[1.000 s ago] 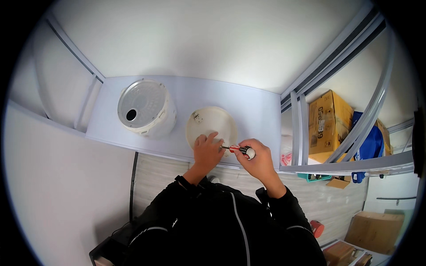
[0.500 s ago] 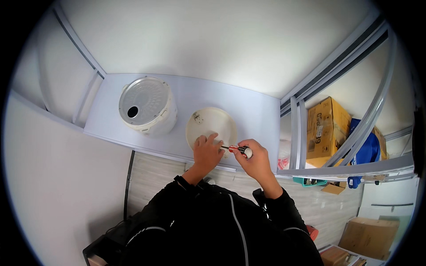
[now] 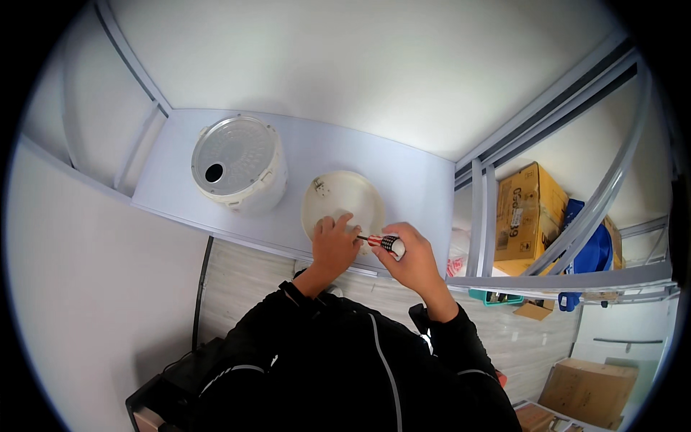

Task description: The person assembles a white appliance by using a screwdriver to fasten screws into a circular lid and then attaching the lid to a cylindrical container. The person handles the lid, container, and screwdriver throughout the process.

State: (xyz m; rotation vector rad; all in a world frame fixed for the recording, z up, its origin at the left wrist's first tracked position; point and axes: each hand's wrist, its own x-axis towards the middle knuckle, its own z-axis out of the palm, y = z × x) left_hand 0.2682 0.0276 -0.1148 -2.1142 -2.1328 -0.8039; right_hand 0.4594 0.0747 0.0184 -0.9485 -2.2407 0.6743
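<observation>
A round cream-white lid-like disc (image 3: 363, 194) lies on the white tabletop (image 3: 414, 209), with a dark-specked patch near its far left edge. My left hand (image 3: 335, 245) rests on the disc's near part, fingers spread apart. My right hand (image 3: 412, 261) is closed around a screwdriver (image 3: 390, 245) with a red, white and black checkered handle. Its short shaft points left at the near right part of the disc, close to my left fingertips. What the tip touches is too small to tell.
A white bucket-shaped tub (image 3: 241, 162) with a translucent lid and dark round hole stands left on the table. Grey framing (image 3: 489, 209) borders the right side. Beyond it are a yellow-brown carton (image 3: 529, 212), a blue bag (image 3: 594, 248) and a teal tray (image 3: 497, 297).
The screwdriver's handle has turned slightly, and my right hand has shifted a little left and its grip has changed. My left hand stays on the disc. The whole view has shifted slightly.
</observation>
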